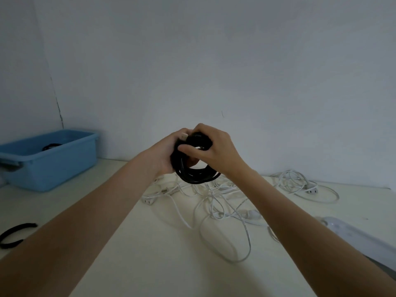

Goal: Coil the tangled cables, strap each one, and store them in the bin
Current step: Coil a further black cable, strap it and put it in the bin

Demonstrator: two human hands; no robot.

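A black cable wound into a coil [196, 175] is held up above the table. My left hand [165, 154] grips its left side, with a pale plug end showing by the fingers. My right hand [216, 150] grips the top of the coil from the right, thumb across the front. Below the hands, a tangle of white cables [216, 202] spreads over the table. A blue bin [53, 166] stands at the back left with a dark coil [51, 146] inside. A black strap [15, 234] lies at the left edge.
A second bunch of white cable with a plug [300, 185] lies at the back right. A white power strip [360, 236] sits at the right edge. The cream table [150, 264] meets a plain wall behind.
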